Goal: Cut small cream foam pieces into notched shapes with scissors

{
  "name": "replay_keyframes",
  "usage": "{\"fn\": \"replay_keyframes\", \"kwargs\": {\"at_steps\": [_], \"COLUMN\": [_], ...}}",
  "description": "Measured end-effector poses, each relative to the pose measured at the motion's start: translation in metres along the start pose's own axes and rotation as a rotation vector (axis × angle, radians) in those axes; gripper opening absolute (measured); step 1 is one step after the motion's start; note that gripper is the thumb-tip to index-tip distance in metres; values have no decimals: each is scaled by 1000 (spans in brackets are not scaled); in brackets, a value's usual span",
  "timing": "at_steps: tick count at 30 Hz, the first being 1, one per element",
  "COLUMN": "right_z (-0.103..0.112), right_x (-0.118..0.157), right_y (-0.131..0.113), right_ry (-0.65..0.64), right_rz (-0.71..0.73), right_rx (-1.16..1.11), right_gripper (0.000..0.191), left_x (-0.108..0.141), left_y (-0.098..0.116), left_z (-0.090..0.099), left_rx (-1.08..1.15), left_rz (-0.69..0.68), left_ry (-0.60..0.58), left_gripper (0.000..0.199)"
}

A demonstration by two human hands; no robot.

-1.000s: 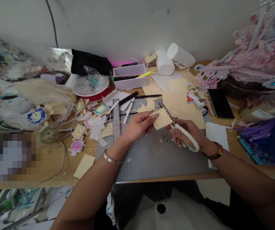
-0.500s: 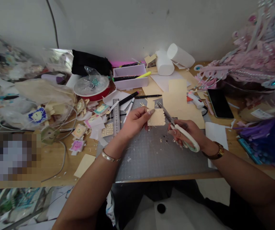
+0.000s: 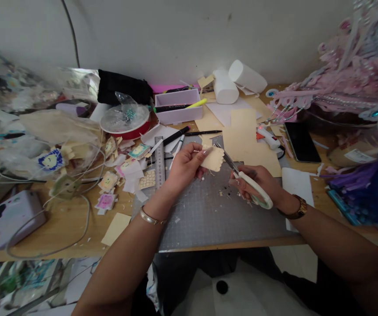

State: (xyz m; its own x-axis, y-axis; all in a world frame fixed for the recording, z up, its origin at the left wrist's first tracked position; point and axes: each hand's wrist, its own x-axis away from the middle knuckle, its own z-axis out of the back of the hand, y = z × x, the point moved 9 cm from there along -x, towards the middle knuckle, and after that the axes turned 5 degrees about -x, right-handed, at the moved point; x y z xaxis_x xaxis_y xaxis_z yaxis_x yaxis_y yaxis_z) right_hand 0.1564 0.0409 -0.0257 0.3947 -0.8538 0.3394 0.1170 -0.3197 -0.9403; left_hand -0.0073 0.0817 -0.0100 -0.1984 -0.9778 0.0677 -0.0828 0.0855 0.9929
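Observation:
Between the thumb and fingers of my left hand (image 3: pixel 188 163) is a small cream paper piece (image 3: pixel 214 159) with a scalloped right edge. My right hand (image 3: pixel 257 182) grips white-handled scissors (image 3: pixel 256 189), their blades pointing up and left. The blade tips lie close by the upper right corner of the paper; I cannot tell whether they touch it. Below both hands lies a grey gridded cutting mat (image 3: pixel 202 224) with small paper scraps and dark specks on it.
A ruler (image 3: pixel 160 162) and pens lie left of my left hand. Behind are cream sheets (image 3: pixel 239 131) and a lilac pen box (image 3: pixel 178 115). A glue gun (image 3: pixel 268 138) and phone (image 3: pixel 302 141) lie to the right. Small decorated paper squares (image 3: pixel 106 201) are scattered at left.
My left hand has turned and tilted the paper piece, so its scalloped edge now slants. The scissors have stayed almost in place, their blades now closer together.

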Motion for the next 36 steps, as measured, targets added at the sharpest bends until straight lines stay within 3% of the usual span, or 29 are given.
{"fn": "replay_keyframes", "kwargs": {"at_steps": [4,9,17,22,24,28,30,33,36], "right_z": [5,10,26,19,16,25,25,18,13], "right_x": [-2,-1,7,21,22,15,8,-2,-4], "right_y": [1,-16,-34,-51,-50,-40,-34,-24,-20], "right_ry": [41,118,308,248,217,250,207,99,77], "right_rz": [-7,92,340,496,454,334,290,194,145], "right_rx": [-92,-119,-167,-14,-29,-186,-254,-264,-172], "right_gripper": [38,49,36,54,59,44,38,42,50], "left_x": [-2,-7,-9,-9,-8,-6,-4,-1,1], "left_y": [0,-2,-11,-19,-22,-19,-17,-16,-19], "left_z": [4,16,19,18,16,13,10,6,1], "left_rx": [-3,-73,-54,26,48,55,49,27,71], "left_rz": [-16,-69,-57,-20,-9,-13,-10,13,43], "left_ry": [30,150,221,212,201,185,163,127,107], "left_gripper": [32,21,12,24,31,37,33,25,28]}}
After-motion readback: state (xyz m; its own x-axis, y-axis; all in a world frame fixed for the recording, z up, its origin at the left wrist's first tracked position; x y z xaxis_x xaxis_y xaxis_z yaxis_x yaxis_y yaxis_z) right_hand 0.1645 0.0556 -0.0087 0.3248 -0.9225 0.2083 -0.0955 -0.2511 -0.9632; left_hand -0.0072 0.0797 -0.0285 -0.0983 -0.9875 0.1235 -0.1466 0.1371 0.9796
